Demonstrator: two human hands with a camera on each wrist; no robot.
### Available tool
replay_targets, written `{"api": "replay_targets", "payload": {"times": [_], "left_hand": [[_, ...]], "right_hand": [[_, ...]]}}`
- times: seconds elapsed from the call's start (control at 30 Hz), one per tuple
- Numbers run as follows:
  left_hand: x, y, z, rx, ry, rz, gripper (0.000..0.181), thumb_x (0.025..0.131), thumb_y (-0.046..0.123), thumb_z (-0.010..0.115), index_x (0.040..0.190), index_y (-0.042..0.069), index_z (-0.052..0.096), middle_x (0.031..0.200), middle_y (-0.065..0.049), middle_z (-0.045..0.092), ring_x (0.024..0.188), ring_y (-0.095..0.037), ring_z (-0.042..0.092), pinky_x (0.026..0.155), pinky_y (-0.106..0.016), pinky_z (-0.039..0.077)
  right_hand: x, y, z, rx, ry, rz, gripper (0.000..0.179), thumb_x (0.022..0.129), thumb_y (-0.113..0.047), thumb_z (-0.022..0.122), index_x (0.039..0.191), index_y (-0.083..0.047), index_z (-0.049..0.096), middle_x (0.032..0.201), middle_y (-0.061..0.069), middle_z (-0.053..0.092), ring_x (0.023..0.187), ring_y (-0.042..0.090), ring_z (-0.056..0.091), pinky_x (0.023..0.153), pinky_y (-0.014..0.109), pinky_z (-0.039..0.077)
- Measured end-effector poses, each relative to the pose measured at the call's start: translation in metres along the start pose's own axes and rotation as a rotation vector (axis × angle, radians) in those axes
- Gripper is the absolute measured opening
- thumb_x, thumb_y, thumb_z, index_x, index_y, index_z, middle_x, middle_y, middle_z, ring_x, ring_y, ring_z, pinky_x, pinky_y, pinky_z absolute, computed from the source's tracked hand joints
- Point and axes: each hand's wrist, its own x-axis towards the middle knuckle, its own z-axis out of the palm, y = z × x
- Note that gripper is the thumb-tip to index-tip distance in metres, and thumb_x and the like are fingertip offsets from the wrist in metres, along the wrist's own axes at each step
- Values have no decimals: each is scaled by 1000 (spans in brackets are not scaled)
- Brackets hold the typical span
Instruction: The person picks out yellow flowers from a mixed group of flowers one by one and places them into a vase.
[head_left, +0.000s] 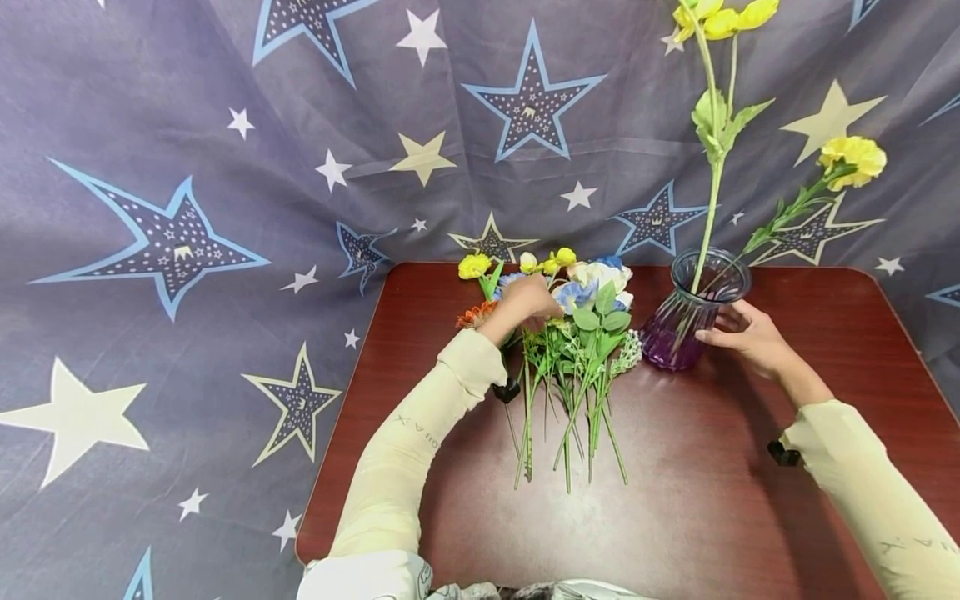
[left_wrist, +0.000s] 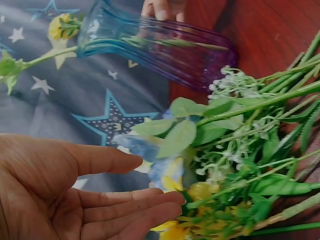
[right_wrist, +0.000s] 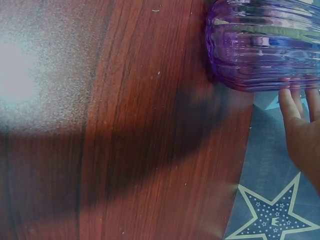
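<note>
In the head view my left hand (head_left: 531,298) reaches over a bunch of artificial flowers (head_left: 592,321) lying on the table. The left wrist view shows that hand (left_wrist: 115,200) with fingers extended and a gap below the thumb; its fingertips are beside yellow blooms (left_wrist: 172,232) and green leaves (left_wrist: 180,135). Nothing is gripped there. A ribbed glass vase (head_left: 678,329), bluish above and purple below, stands upright to the right. It holds a tall yellow-flowered stem (head_left: 712,179) and a shorter yellow flower (head_left: 853,161). My right hand (head_left: 753,340) touches the vase's right side with spread fingers.
The reddish-brown table (head_left: 675,483) has rounded corners. Cut stem ends (head_left: 566,450) point toward its front edge. An orange flower (head_left: 476,315) lies at the bunch's left. Behind the table hangs a grey star-patterned cloth (head_left: 420,92).
</note>
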Motion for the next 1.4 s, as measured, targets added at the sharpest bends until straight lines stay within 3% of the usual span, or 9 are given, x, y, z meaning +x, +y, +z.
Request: {"api": "replay_targets", "payload": {"times": [0.13,0.37,0.6,0.77,0.83,0.93,1.1,1.3,1.4], "left_hand": [[4,-2,7,36,-46,-16,31,96,35,69,101,5,77,85,-9,79,86,-23,79,87,-39,63],[10,-4,26,92,-118,-27,31,98,32,69,107,4,77,80,-10,79,76,-22,78,71,-35,65],[13,0,39,174,-242,-114,36,99,35,68,107,2,79,78,-9,78,74,-21,78,84,-35,64],[14,6,44,298,-288,-147,39,99,42,66,113,8,78,81,-5,79,74,-17,77,70,-30,64],[13,8,47,340,-271,-150,38,99,43,65,113,11,78,84,-3,79,73,-15,76,60,-27,61],[12,7,52,312,-193,-141,33,98,40,68,110,12,79,90,-3,80,74,-15,77,49,-25,55],[15,5,59,236,-86,-122,27,94,33,74,111,12,75,87,-4,79,71,-17,76,51,-27,56],[22,1,78,288,37,-107,41,88,37,81,120,15,70,88,-3,74,54,-12,67,42,-24,46],[23,0,87,319,78,-116,41,85,40,83,116,16,72,81,-1,68,49,-10,56,40,-24,41]], "right_hand": [[0,0,0,-3,1,7,57,87,15,69,123,-29,60,112,-21,70,101,-8,66,81,11,57],[0,0,0,-3,-3,2,57,87,14,69,123,-29,60,112,-21,70,102,-8,66,82,11,57],[0,1,-1,-25,0,8,57,87,14,69,124,-30,60,113,-23,69,102,-9,65,82,11,56],[1,1,-1,-18,-1,1,58,87,15,69,124,-30,60,113,-22,70,102,-8,66,82,11,56],[1,1,-1,-23,0,-1,58,87,14,69,124,-30,60,113,-22,69,102,-9,65,83,10,56],[1,0,0,-25,-1,-1,58,88,13,70,124,-30,60,113,-23,69,102,-9,65,83,10,56],[0,-2,1,-28,-1,0,57,87,13,70,124,-31,59,113,-23,69,102,-9,65,83,10,56],[0,0,0,-8,-4,4,58,87,14,69,124,-29,60,112,-22,70,102,-8,66,83,11,56],[1,1,0,17,-6,9,59,87,16,68,124,-29,60,113,-20,70,102,-7,66,83,12,57]]}}
